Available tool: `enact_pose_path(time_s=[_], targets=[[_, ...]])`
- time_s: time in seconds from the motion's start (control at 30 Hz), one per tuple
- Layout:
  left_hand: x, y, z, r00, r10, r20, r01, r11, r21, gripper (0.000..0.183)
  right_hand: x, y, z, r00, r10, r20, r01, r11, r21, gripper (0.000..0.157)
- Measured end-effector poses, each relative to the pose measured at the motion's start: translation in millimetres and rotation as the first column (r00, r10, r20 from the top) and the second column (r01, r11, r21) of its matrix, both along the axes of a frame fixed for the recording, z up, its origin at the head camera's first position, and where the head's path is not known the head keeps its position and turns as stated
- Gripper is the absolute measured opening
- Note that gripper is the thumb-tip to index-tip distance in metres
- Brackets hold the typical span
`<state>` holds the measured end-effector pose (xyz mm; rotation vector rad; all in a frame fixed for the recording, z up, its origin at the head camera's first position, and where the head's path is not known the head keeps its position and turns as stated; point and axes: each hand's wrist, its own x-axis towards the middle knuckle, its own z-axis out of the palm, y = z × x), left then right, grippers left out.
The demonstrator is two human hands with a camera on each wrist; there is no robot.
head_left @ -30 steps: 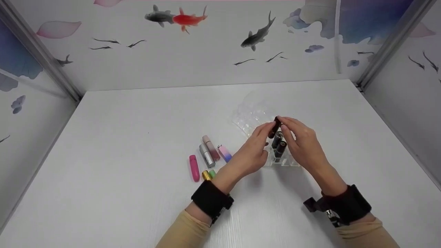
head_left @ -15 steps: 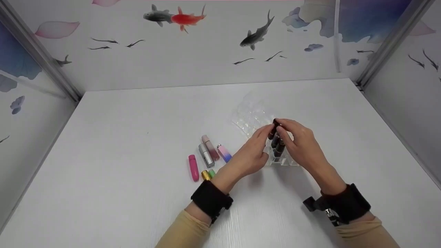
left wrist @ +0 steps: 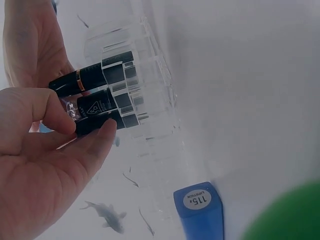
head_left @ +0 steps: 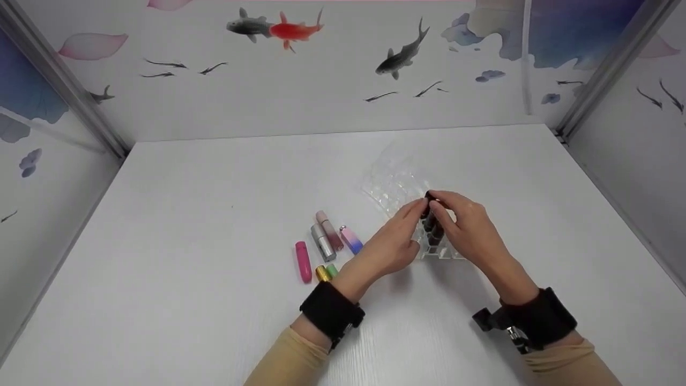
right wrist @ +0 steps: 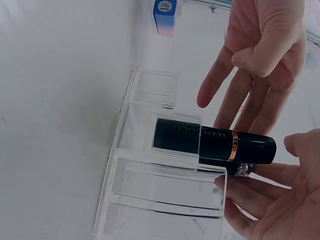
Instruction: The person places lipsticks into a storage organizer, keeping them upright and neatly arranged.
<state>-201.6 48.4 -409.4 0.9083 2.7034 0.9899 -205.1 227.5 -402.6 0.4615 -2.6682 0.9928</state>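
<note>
My right hand [head_left: 471,224] pinches the top of a black lipstick [left wrist: 94,124], held upright over the clear lipstick organizer [right wrist: 116,192]. Stretched fingers of my left hand [head_left: 394,233] touch the same lipstick from the left; in the right wrist view that thumb stays apart from it. Two more dark tubes stand in neighbouring slots: a black lipstick with a gold band [right wrist: 212,140] and a black tube with a clear, shiny end [left wrist: 95,104]. Fingers hide part of these tubes in the head view.
Left of the organizer lie a pink tube [head_left: 303,261], a silver tube [head_left: 322,243], a mauve lip gloss tube [head_left: 330,230], a pink-and-blue lipstick [head_left: 351,239], a gold tube [head_left: 322,273] and a green one [head_left: 332,269]. A clear plastic piece [head_left: 391,179] lies behind.
The black lipstick has come down toward the organizer, lowered by my right hand with the left fingertips following. The cosmetics at the left lie where they were.
</note>
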Motion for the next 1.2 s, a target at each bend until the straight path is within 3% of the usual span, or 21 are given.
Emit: enact_pose_path(time_s=[0.5, 0.93, 1.2], targets=[[2.1, 1.6, -1.5, 1.0, 0.008, 0.019, -0.007, 0.999, -0.042, 0.074, 0.4, 0.7, -2.1, 0.999, 0.015, 0.041, -0.016, 1.0, 0.014, 0.039], [1.8, 4.5, -2.5, 0.999, 0.001, 0.033, 0.001, 0.999, -0.046, 0.078, 4.0, 6.1, 4.1, 0.995, 0.036, 0.088, -0.044, 0.995, 0.089, 0.044], [1.7, 2.8, -1.5, 0.999, -0.003, 0.034, 0.005, 0.999, -0.051, 0.077, 3.2, 5.3, 3.7, 0.996, 0.079, 0.047, -0.083, 0.993, 0.09, 0.042]])
